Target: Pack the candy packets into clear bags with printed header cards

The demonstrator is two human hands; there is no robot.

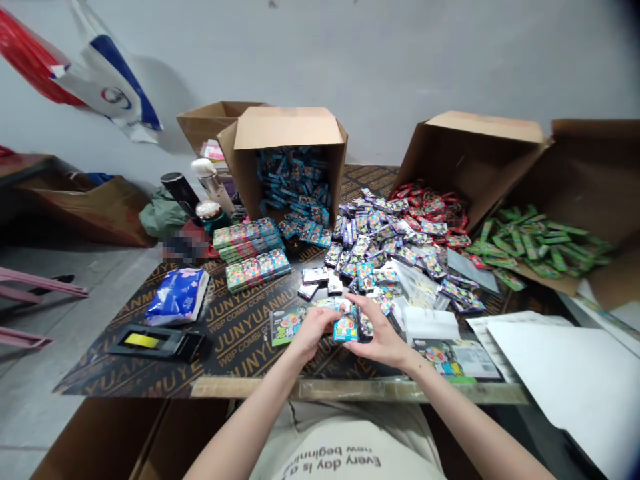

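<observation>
Both my hands meet over the front middle of the dark board table [235, 333]. My left hand [313, 330] and my right hand [380, 337] pinch a small cluster of colourful packets [346, 327] between them, fingers closed round it. A green printed card [286, 325] lies just left of my left hand. Right behind my hands spreads a large heap of small purple and blue packets [380, 247].
Tipped cardboard boxes spill blue packets [295, 183], red packets [433, 210] and green packets [535, 243]. Stacked packet bundles [250, 250], a tissue pack [177, 297], a black tape tool [157, 341], flasks [183, 193], white sheets [565, 373] on the right.
</observation>
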